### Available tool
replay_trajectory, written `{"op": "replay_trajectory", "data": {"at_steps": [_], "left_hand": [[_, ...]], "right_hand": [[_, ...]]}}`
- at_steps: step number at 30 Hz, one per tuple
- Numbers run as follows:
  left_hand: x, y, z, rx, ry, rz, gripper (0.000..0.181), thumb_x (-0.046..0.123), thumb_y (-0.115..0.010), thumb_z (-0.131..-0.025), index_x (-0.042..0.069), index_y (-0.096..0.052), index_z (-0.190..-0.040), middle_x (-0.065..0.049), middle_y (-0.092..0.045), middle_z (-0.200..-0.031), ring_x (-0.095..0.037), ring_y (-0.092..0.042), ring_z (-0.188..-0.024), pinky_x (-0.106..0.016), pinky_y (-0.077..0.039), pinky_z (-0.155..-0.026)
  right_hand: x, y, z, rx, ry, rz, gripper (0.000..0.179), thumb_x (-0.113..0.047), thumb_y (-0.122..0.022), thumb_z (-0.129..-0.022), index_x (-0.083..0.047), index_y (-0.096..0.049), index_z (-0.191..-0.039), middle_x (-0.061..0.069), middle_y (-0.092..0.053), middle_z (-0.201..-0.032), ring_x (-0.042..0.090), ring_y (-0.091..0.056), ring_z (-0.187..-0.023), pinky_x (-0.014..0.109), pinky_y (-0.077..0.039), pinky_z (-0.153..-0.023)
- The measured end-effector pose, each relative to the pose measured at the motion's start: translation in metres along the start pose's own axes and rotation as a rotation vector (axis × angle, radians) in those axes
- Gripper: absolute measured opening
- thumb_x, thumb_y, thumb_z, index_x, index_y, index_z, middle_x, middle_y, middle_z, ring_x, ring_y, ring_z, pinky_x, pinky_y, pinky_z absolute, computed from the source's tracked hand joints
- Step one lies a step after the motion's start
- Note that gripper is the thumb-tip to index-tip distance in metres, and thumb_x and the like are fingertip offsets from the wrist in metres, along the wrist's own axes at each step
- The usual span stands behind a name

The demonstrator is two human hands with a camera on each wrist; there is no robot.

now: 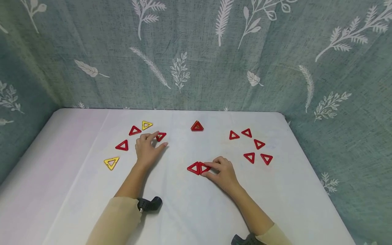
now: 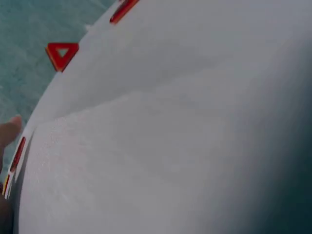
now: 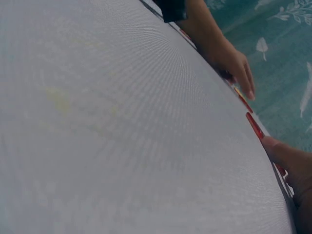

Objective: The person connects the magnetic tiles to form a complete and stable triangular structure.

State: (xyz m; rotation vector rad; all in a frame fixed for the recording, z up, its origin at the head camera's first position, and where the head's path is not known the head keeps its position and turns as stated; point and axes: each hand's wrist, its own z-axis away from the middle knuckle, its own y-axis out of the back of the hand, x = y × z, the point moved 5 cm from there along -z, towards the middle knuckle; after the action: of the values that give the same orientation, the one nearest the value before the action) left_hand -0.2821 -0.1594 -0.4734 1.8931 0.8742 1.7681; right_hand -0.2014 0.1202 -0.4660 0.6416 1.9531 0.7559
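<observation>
In the head view my left hand (image 1: 147,149) reaches over a red triangle frame (image 1: 161,136), the index fingertip at its edge and the thumb spread apart from it. My right hand (image 1: 223,173) pinches a red triangle (image 1: 203,168) between thumb and index finger, flat on the table. Its side lies against the side of another red triangle (image 1: 193,168) to its left. Only part of the right thumb and hand (image 3: 292,158) shows in the right wrist view, at a red triangle (image 3: 254,126). The left wrist view catches just a fingertip (image 2: 10,130) at its edge.
Left of the left hand lie red triangles (image 1: 122,145) and yellow triangles (image 1: 111,163). A thicker-looking red triangle (image 1: 197,126) lies at the back middle. Several red triangles (image 1: 249,157) are spread on the right. A leaf-patterned curtain (image 1: 196,68) borders the white table (image 1: 183,211).
</observation>
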Motion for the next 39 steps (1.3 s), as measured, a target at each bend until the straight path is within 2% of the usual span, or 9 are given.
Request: {"op": "replay_trajectory", "data": {"at_steps": [4,7,13,19,23,33,39], "left_hand": [[-0.002,-0.001,-0.009,0.005,0.047,-0.115,0.067,0.038,-0.067,-0.084,0.009,-0.045,-0.14,-0.02,-0.039,-0.126,-0.036,-0.034,-0.114,-0.052,-0.023,-0.098],[-0.001,-0.002,-0.012,-0.005,0.067,-0.151,0.069,0.039,-0.065,-0.085,0.006,-0.042,-0.142,-0.021,-0.037,-0.127,-0.037,-0.033,-0.115,-0.052,-0.022,-0.099],[0.0,-0.001,-0.012,0.023,0.088,-0.158,0.067,0.037,-0.063,-0.087,0.002,-0.042,-0.141,-0.022,-0.037,-0.125,-0.036,-0.032,-0.114,-0.051,-0.023,-0.098],[0.0,-0.001,-0.01,0.052,0.09,-0.143,0.058,0.035,-0.063,-0.088,0.005,-0.05,-0.136,-0.02,-0.041,-0.123,-0.035,-0.035,-0.113,-0.05,-0.025,-0.098],[0.0,-0.002,-0.006,0.041,0.071,-0.144,0.055,0.037,-0.065,-0.087,0.009,-0.054,-0.133,-0.019,-0.043,-0.122,-0.034,-0.036,-0.113,-0.049,-0.026,-0.096],[0.005,-0.005,0.004,-0.057,0.011,-0.156,0.059,0.045,-0.077,-0.074,0.017,-0.063,-0.124,-0.016,-0.046,-0.118,-0.033,-0.039,-0.109,-0.049,-0.029,-0.093],[0.013,-0.011,0.011,-0.107,-0.102,-0.163,0.057,0.046,-0.082,-0.067,0.017,-0.068,-0.115,-0.013,-0.049,-0.112,-0.031,-0.042,-0.106,-0.048,-0.031,-0.091]], "right_hand": [[-0.002,-0.001,0.001,-0.005,0.037,0.037,0.045,-0.025,-0.086,-0.067,-0.013,-0.072,-0.108,0.002,-0.058,-0.091,0.015,-0.054,-0.084,0.032,-0.043,-0.072],[-0.003,-0.001,0.0,0.003,0.059,0.066,0.049,-0.027,-0.086,-0.067,-0.013,-0.071,-0.111,0.002,-0.058,-0.092,0.015,-0.054,-0.084,0.033,-0.043,-0.073],[-0.006,-0.005,-0.004,-0.018,0.058,0.093,0.049,-0.032,-0.084,-0.069,-0.016,-0.071,-0.114,0.003,-0.055,-0.095,0.015,-0.051,-0.086,0.033,-0.043,-0.074],[-0.008,-0.006,-0.004,-0.028,0.039,0.098,0.045,-0.03,-0.083,-0.07,-0.016,-0.072,-0.111,0.002,-0.053,-0.093,0.014,-0.05,-0.085,0.031,-0.043,-0.073],[-0.007,-0.005,-0.003,-0.034,0.028,0.087,0.044,-0.029,-0.083,-0.07,-0.016,-0.072,-0.111,0.002,-0.054,-0.092,0.013,-0.05,-0.085,0.031,-0.043,-0.072],[-0.005,-0.004,-0.003,-0.005,0.058,0.052,0.045,-0.027,-0.085,-0.068,-0.01,-0.071,-0.107,0.004,-0.056,-0.094,0.017,-0.053,-0.087,0.033,-0.045,-0.074],[-0.005,-0.001,-0.004,-0.002,0.043,0.017,0.042,-0.023,-0.085,-0.068,-0.009,-0.071,-0.105,0.004,-0.057,-0.095,0.017,-0.053,-0.087,0.032,-0.047,-0.074]]}}
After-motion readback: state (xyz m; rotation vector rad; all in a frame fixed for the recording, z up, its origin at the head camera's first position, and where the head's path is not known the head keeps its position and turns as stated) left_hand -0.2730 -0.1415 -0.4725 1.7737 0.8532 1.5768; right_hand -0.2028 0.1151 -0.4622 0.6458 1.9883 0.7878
